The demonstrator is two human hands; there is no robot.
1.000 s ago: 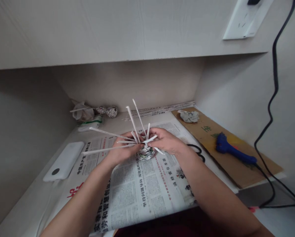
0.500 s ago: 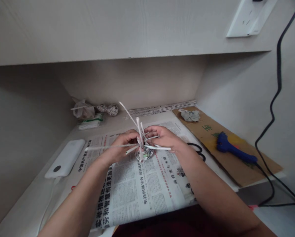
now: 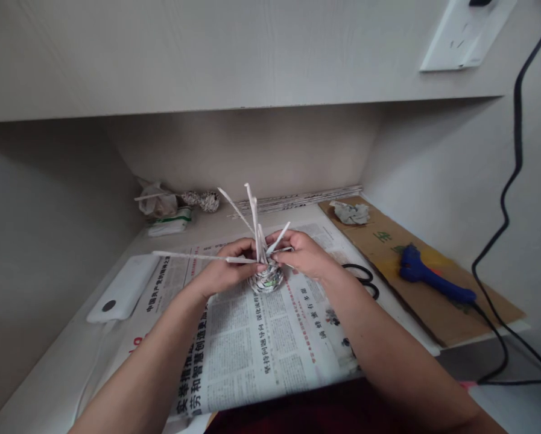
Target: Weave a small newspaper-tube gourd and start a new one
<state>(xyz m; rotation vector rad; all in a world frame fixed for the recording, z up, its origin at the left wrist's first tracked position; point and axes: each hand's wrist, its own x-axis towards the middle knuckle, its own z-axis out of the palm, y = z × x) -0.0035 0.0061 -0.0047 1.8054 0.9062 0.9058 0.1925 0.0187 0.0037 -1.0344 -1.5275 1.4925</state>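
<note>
Between my hands is a small round weave of rolled newspaper strips [image 3: 268,279], with several pale paper tubes sticking up and out of its top. My left hand [image 3: 227,265] grips its left side, thumb pressed near the base of the tubes; one long tube runs out leftward over this hand. On the right side my right hand [image 3: 300,252] is closed, thumb and fingers pinching at the tubes close to the rim. The fingertips behind the weave are hidden. Under it all lies a spread newspaper [image 3: 238,343].
Right of the newspaper are black-handled scissors [image 3: 365,277] and a cardboard sheet [image 3: 451,319] bearing a blue glue gun [image 3: 433,280] and crumpled paper [image 3: 350,212]. Paper sticks [image 3: 297,199] lie along the back. A white power bank [image 3: 120,292] sits left; a woven piece [image 3: 207,201] stands behind.
The tubes have shifted: one that lay across my right wrist now points up, and others stand more upright. My left thumb has moved in against the weave, whose round body shows more.
</note>
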